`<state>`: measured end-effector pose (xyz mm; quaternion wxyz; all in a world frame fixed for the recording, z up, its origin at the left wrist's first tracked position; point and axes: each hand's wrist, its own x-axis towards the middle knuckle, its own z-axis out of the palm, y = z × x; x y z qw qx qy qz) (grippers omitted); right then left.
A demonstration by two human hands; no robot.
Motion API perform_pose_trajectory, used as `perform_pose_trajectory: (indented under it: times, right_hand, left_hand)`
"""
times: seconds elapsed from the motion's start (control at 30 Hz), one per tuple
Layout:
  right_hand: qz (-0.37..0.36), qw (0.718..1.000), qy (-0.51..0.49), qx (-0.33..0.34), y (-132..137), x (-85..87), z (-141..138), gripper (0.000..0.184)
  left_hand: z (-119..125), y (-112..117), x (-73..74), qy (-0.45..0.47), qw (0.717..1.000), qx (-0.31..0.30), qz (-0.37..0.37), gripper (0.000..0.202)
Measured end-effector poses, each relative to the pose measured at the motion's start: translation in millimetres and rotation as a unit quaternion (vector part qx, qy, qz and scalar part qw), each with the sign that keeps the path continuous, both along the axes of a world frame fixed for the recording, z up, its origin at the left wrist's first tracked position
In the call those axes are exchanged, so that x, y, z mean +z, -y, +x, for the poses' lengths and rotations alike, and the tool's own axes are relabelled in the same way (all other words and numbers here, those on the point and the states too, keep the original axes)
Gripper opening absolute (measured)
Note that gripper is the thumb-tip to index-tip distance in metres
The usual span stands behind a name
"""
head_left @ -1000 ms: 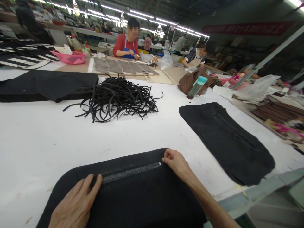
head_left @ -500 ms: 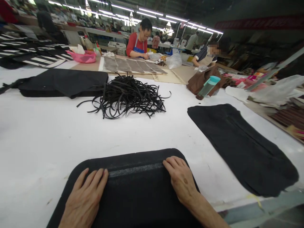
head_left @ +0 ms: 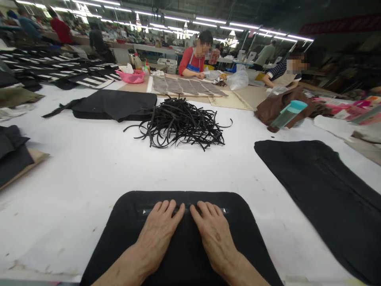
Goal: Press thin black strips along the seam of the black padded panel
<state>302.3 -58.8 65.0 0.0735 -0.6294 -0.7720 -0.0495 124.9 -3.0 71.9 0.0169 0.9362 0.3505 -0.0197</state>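
Note:
A black fabric panel [head_left: 181, 258] with rounded far corners lies before me on the white tabletop [head_left: 89, 167]. My left hand [head_left: 157, 232] presses down flat near its far edge, fingers stretched forward and nothing held. Close beside it, thumbs almost meeting, my right hand [head_left: 214, 230] also lies flat on the panel with its fingers extended. A straight band runs across the panel under my fingertips. Small white triangles, one a left mark [head_left: 144, 211] and one a right mark [head_left: 224, 210], show at its two ends; its middle is hidden by my fingers.
Beyond the panel sits a heap of thin black strips [head_left: 184, 123], beside a stack of black pieces [head_left: 116, 104]. To the right lie another black panel [head_left: 321, 190] and a teal-lidded bottle [head_left: 287, 115]. Dark pieces [head_left: 13, 155] rest at left. Co-workers sit across the table.
Both hands have come inward from the panel's sides to its middle. The grey band seen between them is now largely covered, and white triangles show at its ends. My view has turned left.

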Motion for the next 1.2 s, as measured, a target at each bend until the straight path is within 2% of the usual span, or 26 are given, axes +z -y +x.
perform_pose_trajectory:
  times: [0.1,0.27,0.4,0.53,0.63,0.8,0.97,1.2]
  right_hand:
    - [0.003,1.000,0.014,0.011,1,-7.1,-1,0.043]
    - [-0.005,0.999,0.029,-0.013,10,-10.0,17,0.042]
    - [-0.017,0.999,0.026,-0.024,12,-5.0,23,0.041]
    - [-0.023,0.997,0.017,-0.074,5,7.7,18,0.034]
    - [-0.018,0.997,-0.002,-0.076,-9,16.6,8,0.029]
    - [-0.029,0.999,-0.021,-0.029,-41,17.8,-7,0.021]
    - [-0.053,0.998,-0.003,-0.026,-60,15.0,-9,0.010]
    - [-0.060,0.995,-0.080,-0.004,-66,21.3,1,0.011]
  left_hand:
    - [5,-1,-5.9,0.000,1.000,0.005,-0.010,0.060]
    - [-16,0,-9.5,0.009,1.000,0.017,-0.019,0.057]
    - [-34,-1,-5.2,0.016,0.998,0.044,-0.039,0.059]
    - [-42,2,1.4,0.038,0.997,0.069,-0.014,0.050]
    - [-37,13,4.0,0.082,0.996,0.033,-0.018,0.046]
    - [-26,33,-3.0,0.114,0.985,-0.110,-0.070,0.048]
    - [-27,34,-8.9,0.097,0.986,-0.115,-0.076,0.047]
    - [-26,32,-8.4,0.101,0.985,-0.105,-0.093,0.049]
